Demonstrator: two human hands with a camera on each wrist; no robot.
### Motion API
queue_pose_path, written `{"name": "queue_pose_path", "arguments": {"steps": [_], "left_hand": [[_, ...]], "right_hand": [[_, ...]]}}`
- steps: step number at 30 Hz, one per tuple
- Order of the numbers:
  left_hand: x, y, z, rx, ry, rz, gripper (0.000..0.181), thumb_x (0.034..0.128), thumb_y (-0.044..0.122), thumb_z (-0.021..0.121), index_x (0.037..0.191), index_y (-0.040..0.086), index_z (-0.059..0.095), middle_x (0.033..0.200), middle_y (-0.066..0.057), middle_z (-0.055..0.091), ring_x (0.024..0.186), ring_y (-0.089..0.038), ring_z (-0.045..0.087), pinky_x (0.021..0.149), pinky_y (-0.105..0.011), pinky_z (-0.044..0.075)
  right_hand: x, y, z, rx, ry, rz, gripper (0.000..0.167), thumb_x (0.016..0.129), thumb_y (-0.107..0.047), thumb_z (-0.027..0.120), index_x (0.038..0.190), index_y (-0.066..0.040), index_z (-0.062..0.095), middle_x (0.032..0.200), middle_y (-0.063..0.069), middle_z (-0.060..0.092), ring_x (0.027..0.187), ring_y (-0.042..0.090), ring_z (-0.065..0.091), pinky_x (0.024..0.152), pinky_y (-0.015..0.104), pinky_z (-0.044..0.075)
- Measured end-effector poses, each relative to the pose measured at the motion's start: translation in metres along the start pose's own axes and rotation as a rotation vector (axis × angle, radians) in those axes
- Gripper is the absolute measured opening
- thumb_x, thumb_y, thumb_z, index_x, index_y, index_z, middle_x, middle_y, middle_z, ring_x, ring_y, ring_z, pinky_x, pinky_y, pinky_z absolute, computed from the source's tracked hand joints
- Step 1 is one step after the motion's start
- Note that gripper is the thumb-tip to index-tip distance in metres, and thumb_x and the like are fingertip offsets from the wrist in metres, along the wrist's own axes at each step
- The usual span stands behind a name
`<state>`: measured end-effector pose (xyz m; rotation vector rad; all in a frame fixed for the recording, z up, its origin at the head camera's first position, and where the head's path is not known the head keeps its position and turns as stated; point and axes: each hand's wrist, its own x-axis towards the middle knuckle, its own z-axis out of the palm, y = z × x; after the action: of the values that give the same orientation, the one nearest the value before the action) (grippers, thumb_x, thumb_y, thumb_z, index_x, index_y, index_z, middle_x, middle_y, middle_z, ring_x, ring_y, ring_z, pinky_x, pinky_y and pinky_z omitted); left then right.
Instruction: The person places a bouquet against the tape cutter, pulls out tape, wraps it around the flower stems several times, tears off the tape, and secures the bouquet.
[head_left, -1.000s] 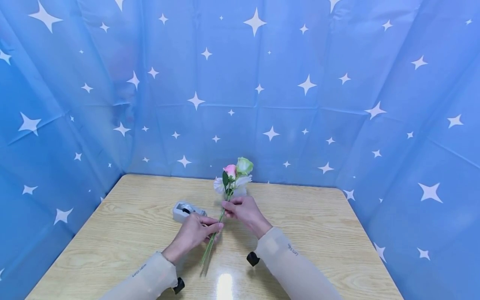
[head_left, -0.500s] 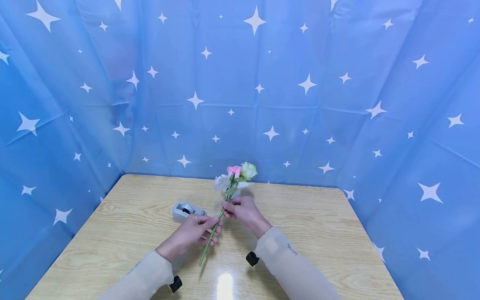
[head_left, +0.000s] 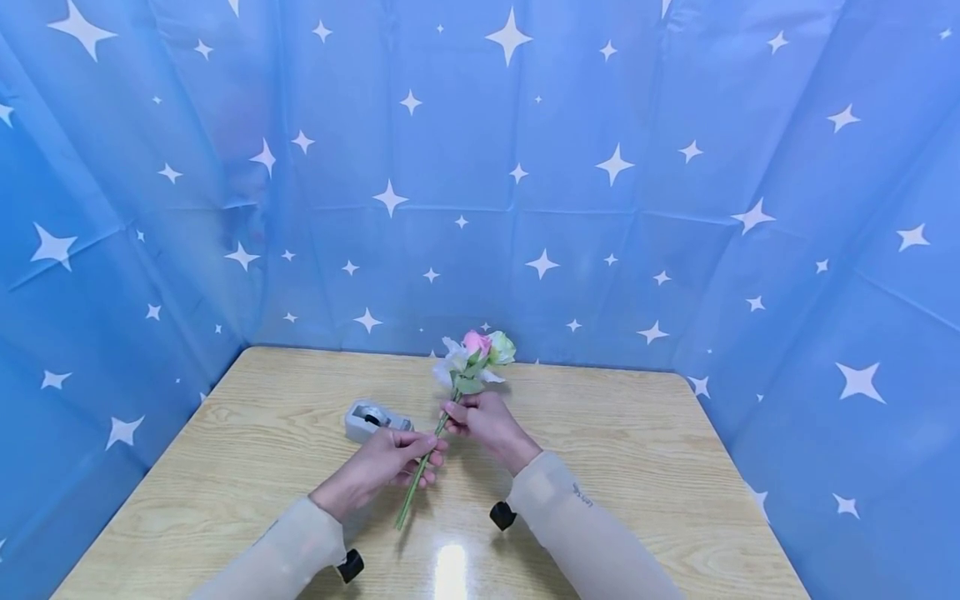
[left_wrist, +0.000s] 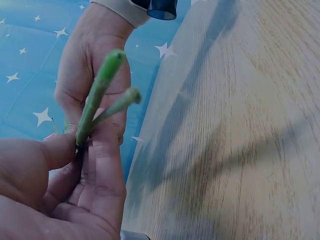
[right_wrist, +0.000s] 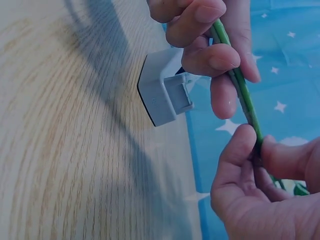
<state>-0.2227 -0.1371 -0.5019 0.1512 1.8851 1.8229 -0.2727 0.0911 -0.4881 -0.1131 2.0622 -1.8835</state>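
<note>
Left hand [head_left: 381, 463], right hand [head_left: 489, 425], both holding flowers [head_left: 474, 358]

Tape dispenser [head_left: 366, 422] behind left fingers [right_wrist: 212, 57], open tabletop [head_left: 645, 467] at right

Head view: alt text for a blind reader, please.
A person's left hand and right hand hold pink, white and green flowers by their stems over a wooden table. A tape dispenser sits by the left hand; a starry blue curtain hangs behind.
</note>
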Motion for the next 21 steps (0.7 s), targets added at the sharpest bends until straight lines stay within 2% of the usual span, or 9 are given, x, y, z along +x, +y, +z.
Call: {"name": "queue_pose_path", "arguments": {"steps": [11,16,21], "left_hand": [[-0.0015,0.0027,0.0029,0.047,0.051,0.026,0.041,0.1199,0.028,0.069,0.142,-0.006,0.079,0.113,-0.016,0.086,0.085,-0.013,0.083,0.083,-0.032,0.072],[-0.0022,0.0022,0.005,0.068,0.06,0.059,0.042,0.119,0.026,0.071,0.138,-0.01,0.079,0.11,-0.018,0.086,0.083,-0.014,0.082,0.08,-0.032,0.072],[-0.003,0.0014,0.0065,0.087,0.094,0.075,0.04,0.1179,0.027,0.073,0.135,-0.009,0.081,0.108,-0.019,0.086,0.082,-0.014,0.082,0.079,-0.034,0.072]], "right_hand": [[0.0003,-0.0017,-0.0001,0.114,-0.018,0.045,0.039,0.12,-0.016,0.068,0.143,0.015,0.071,0.1,0.001,0.075,0.087,0.008,0.071,0.088,0.023,0.064],[0.0009,-0.0012,0.001,0.132,-0.02,0.037,0.036,0.121,-0.015,0.066,0.14,0.014,0.072,0.104,0.002,0.078,0.089,0.008,0.071,0.089,0.023,0.064],[0.0006,-0.0008,0.0024,0.139,-0.019,0.034,0.035,0.12,-0.016,0.068,0.137,0.013,0.074,0.102,0.002,0.08,0.088,0.008,0.073,0.086,0.021,0.065]]}}
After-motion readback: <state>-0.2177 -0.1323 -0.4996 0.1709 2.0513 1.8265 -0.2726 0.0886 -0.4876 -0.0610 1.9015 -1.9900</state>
